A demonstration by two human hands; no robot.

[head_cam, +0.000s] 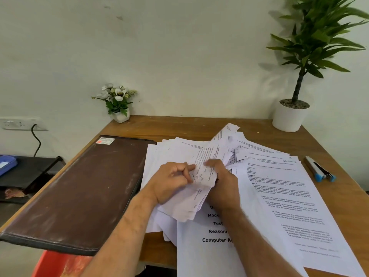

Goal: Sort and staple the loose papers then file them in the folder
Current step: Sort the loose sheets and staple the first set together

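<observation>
Holding a bent sheaf of sheets (201,176) between them, both hands sit at the centre of the worktop (199,124), above the spread of loose papers (279,196). The left hand (171,182) pinches the sheaf's left edge, thumb and forefinger curled onto the paper. The right hand (223,182) curls its fingers (213,163) round the right side, so the sheaf bows upward between the two grips. Its long axis runs from the near left up toward the far right, where the free ends fan out and lift off the pile.

The stapler (319,170) lies on the bare wood just beyond the right edge of the papers, its blue end pointing to the near right. It is well apart from both hands but clearly nearer the right one, so the right hand would most likely be the one to reach for it while the left keeps the sheaf. The brown folder (83,188) lies closed on the left, its long side running near to far, just beside the papers and nearest the left hand.

The sorting looks unfinished: the sheets beneath lie askew and overlapping, and I see nothing stapled or filed.
</observation>
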